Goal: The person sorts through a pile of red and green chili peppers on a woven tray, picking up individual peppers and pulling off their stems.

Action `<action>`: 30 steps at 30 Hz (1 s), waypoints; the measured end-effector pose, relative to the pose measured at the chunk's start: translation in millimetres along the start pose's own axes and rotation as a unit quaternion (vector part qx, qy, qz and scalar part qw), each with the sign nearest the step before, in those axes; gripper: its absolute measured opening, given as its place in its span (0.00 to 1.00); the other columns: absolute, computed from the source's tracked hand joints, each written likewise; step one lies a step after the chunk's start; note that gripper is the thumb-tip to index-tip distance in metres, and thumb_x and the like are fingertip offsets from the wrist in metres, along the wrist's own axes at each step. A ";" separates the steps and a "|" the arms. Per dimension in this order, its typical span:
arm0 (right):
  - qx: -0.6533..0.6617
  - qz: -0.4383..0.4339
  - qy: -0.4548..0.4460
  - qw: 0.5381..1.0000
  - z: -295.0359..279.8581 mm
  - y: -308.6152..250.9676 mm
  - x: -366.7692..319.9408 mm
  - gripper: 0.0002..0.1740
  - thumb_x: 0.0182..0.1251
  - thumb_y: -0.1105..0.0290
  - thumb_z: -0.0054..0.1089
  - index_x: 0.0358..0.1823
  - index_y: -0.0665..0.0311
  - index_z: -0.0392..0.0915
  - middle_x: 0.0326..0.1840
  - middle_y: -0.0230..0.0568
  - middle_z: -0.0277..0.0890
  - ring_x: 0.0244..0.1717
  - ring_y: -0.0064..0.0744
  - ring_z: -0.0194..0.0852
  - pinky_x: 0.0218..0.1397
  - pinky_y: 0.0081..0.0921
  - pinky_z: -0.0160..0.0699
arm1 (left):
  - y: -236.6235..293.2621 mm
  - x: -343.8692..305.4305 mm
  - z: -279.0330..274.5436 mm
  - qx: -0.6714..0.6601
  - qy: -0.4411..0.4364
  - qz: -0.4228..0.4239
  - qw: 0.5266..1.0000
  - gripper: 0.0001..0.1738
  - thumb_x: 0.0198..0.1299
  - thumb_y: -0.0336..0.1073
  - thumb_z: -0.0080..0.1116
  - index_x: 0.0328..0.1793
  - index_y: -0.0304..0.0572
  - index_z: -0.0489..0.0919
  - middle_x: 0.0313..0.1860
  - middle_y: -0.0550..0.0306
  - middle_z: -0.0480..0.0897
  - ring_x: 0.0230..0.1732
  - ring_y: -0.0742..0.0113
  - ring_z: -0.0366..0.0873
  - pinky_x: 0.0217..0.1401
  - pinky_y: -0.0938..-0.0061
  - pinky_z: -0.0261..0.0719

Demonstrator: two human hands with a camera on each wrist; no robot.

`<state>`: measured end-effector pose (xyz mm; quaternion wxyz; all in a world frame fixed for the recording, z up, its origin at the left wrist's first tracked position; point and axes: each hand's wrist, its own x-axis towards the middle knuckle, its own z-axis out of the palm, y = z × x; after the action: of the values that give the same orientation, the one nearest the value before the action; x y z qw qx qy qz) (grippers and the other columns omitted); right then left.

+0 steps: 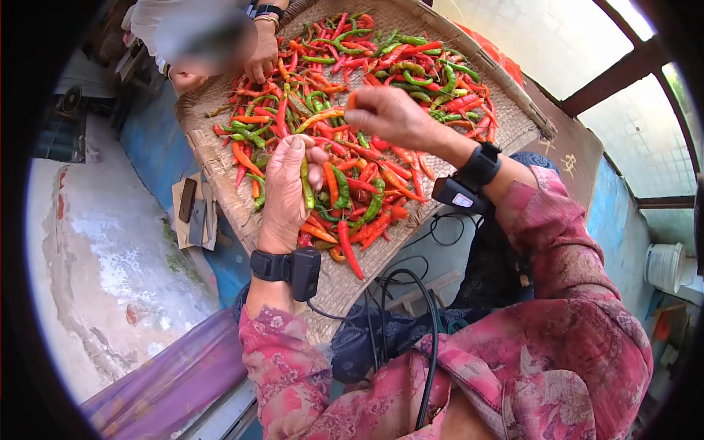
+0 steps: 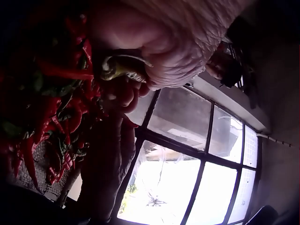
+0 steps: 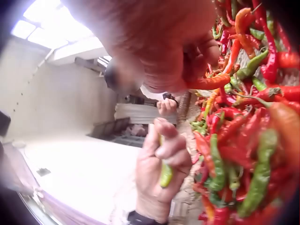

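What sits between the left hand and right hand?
Head view: loose chilies on the woven tray; left hand grips a green chili, right hand pinches an orange chili.

chillies (image 1: 367, 183) red, orange, green; woven tray (image 1: 213, 165) tan; sleeve (image 1: 557, 242) pink floral

Loose chillies (image 1: 352, 132) crowd the woven tray (image 1: 334, 282); its near edge lies bare; another person's hand (image 1: 262, 55) occupies the far corner.
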<state>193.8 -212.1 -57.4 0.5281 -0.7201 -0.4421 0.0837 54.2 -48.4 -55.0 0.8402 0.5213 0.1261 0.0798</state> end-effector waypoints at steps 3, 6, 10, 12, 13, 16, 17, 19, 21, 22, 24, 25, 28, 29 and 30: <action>0.253 0.139 -0.011 0.957 -18.2 -11.5 -0.4 0.18 0.71 0.57 0.50 0.29 0.63 0.72 0.19 0.27 0.67 0.21 0.15 0.66 0.24 0.15 0.65 | -0.2 -1.2 5.6 0.022 0.019 -0.004 1.000 0.10 0.66 0.40 0.54 0.46 0.43 0.72 0.27 0.65 0.72 0.17 0.85 0.61 0.16 0.89 0.62; 0.334 0.169 -0.049 0.926 -19.2 -16.8 -9.0 0.18 0.71 0.54 0.50 0.29 0.62 0.70 0.21 0.27 0.67 0.20 0.15 0.65 0.24 0.14 0.65 | 2.8 -1.6 9.2 0.081 -0.008 0.000 0.997 0.19 0.59 0.42 0.64 0.51 0.41 0.74 0.27 0.70 0.70 0.18 0.87 0.59 0.18 0.89 0.58; 0.405 0.183 -0.110 0.889 -8.5 -23.6 -12.9 0.20 0.68 0.52 0.54 0.31 0.63 0.72 0.25 0.29 0.72 0.23 0.14 0.67 0.25 0.13 0.68 | -11.2 -2.3 21.3 0.291 -0.045 0.077 0.952 0.20 0.59 0.40 0.64 0.54 0.38 0.77 0.30 0.73 0.72 0.22 0.88 0.60 0.22 0.89 0.56; 0.401 0.159 -0.133 0.892 -3.6 -21.9 -11.0 0.20 0.68 0.51 0.54 0.36 0.64 0.75 0.28 0.31 0.76 0.25 0.13 0.68 0.27 0.11 0.69 | -9.8 -6.6 24.1 0.260 -0.043 0.028 0.964 0.20 0.60 0.41 0.63 0.54 0.38 0.77 0.30 0.73 0.72 0.22 0.88 0.60 0.21 0.89 0.56; 0.400 0.158 -0.133 0.893 -3.9 -22.7 -9.3 0.20 0.68 0.51 0.54 0.36 0.64 0.75 0.28 0.31 0.76 0.25 0.13 0.68 0.27 0.11 0.69 | -6.6 -9.5 26.7 0.228 -0.041 -0.021 0.972 0.19 0.60 0.41 0.62 0.53 0.38 0.77 0.30 0.73 0.72 0.22 0.88 0.60 0.21 0.88 0.56; 0.165 0.090 -0.117 0.975 -3.5 -21.8 -3.7 0.21 0.69 0.53 0.53 0.43 0.67 0.77 0.27 0.32 0.76 0.28 0.19 0.71 0.30 0.22 0.74 | -2.6 -8.0 21.6 0.128 -0.011 -0.016 0.992 0.16 0.63 0.42 0.59 0.50 0.39 0.76 0.28 0.69 0.75 0.18 0.87 0.60 0.18 0.89 0.58; 0.069 0.036 -0.148 0.986 -0.2 -15.4 -2.6 0.23 0.69 0.52 0.53 0.42 0.69 0.78 0.27 0.34 0.78 0.30 0.22 0.74 0.32 0.28 0.76 | -2.4 -6.0 15.4 0.067 0.008 -0.014 0.998 0.15 0.63 0.42 0.58 0.49 0.40 0.76 0.28 0.68 0.76 0.16 0.86 0.60 0.17 0.89 0.58; 0.051 0.060 -0.203 0.976 9.8 -15.4 -7.0 0.20 0.70 0.55 0.52 0.38 0.68 0.79 0.26 0.36 0.77 0.28 0.20 0.73 0.31 0.26 0.75 | -1.0 -2.7 9.6 0.045 0.008 -0.016 0.999 0.13 0.64 0.41 0.57 0.49 0.41 0.75 0.27 0.65 0.76 0.16 0.85 0.61 0.16 0.88 0.59; 0.064 0.083 -0.194 0.975 16.0 -16.5 -11.1 0.18 0.70 0.59 0.51 0.37 0.68 0.78 0.23 0.34 0.75 0.26 0.19 0.71 0.31 0.25 0.74 | -2.0 -2.9 8.7 0.039 0.021 -0.041 0.998 0.14 0.64 0.41 0.58 0.49 0.41 0.74 0.27 0.65 0.76 0.16 0.86 0.61 0.16 0.88 0.59; 0.070 0.075 -0.174 0.979 16.7 -16.6 -11.4 0.17 0.70 0.59 0.51 0.36 0.69 0.78 0.21 0.32 0.73 0.25 0.19 0.70 0.30 0.24 0.74 | -2.9 -2.3 8.7 0.051 0.013 -0.041 0.998 0.15 0.66 0.44 0.54 0.49 0.40 0.74 0.27 0.64 0.75 0.16 0.85 0.61 0.16 0.88 0.58; 0.086 0.104 -0.136 0.981 13.0 -16.5 -7.8 0.17 0.71 0.60 0.50 0.34 0.68 0.77 0.19 0.28 0.70 0.23 0.16 0.66 0.27 0.21 0.71 | -3.1 -1.6 11.0 0.017 0.004 -0.050 0.999 0.17 0.67 0.47 0.50 0.49 0.40 0.74 0.27 0.64 0.75 0.16 0.85 0.60 0.16 0.88 0.58; 0.108 0.125 -0.106 0.981 6.2 -16.3 -3.3 0.17 0.71 0.60 0.49 0.33 0.66 0.78 0.20 0.27 0.70 0.21 0.14 0.65 0.25 0.18 0.68 | -3.0 -1.7 11.8 -0.016 -0.006 -0.059 0.998 0.19 0.69 0.49 0.46 0.49 0.40 0.74 0.27 0.64 0.75 0.16 0.84 0.60 0.17 0.89 0.58; 0.237 0.159 0.023 0.958 -22.2 -11.2 6.3 0.16 0.71 0.60 0.47 0.36 0.64 0.78 0.20 0.26 0.69 0.20 0.15 0.65 0.24 0.15 0.66 | -4.5 -0.6 6.4 -0.032 0.005 -0.067 0.997 0.18 0.71 0.48 0.41 0.46 0.41 0.73 0.27 0.62 0.74 0.17 0.81 0.61 0.18 0.86 0.60; 0.291 0.136 0.081 0.944 -27.1 -4.6 8.4 0.15 0.72 0.60 0.46 0.38 0.64 0.77 0.20 0.26 0.68 0.20 0.15 0.65 0.24 0.15 0.66 | -4.7 0.6 4.5 -0.054 0.019 -0.071 0.996 0.16 0.71 0.46 0.40 0.45 0.41 0.73 0.28 0.62 0.74 0.17 0.80 0.61 0.18 0.85 0.61; 0.437 0.241 0.128 0.857 -30.7 -10.0 13.2 0.13 0.72 0.63 0.46 0.43 0.65 0.75 0.22 0.25 0.70 0.21 0.15 0.65 0.24 0.15 0.66 | -5.4 1.6 3.5 -0.073 0.026 -0.055 0.995 0.14 0.70 0.43 0.41 0.43 0.43 0.72 0.30 0.61 0.73 0.18 0.79 0.61 0.19 0.84 0.62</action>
<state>214.2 -223.1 -31.3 0.8040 -0.5033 -0.1009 0.3001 56.8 -53.4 -58.6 0.8755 0.4487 0.1702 0.0561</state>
